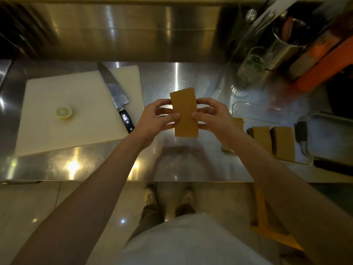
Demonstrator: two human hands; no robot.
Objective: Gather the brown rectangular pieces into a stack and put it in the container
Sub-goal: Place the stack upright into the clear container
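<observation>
A stack of brown rectangular pieces (pixel 185 111) is held above the middle of the steel counter, long side pointing away from me. My left hand (pixel 155 119) grips its left edge and my right hand (pixel 212 117) grips its right edge, thumbs on top. To the right lies a clear shallow container (pixel 252 109) with two more stacks of brown pieces (pixel 271 139) standing in its near part. Another brown piece (pixel 238 122) shows partly behind my right hand.
A white cutting board (pixel 63 131) lies at the left with a lemon half (pixel 64 112) and a large knife (pixel 114 94). A glass jar (pixel 252 64), a steel cylinder (pixel 290 44) and an orange object (pixel 324 67) stand at the back right. The counter's front edge (pixel 114 181) is near me.
</observation>
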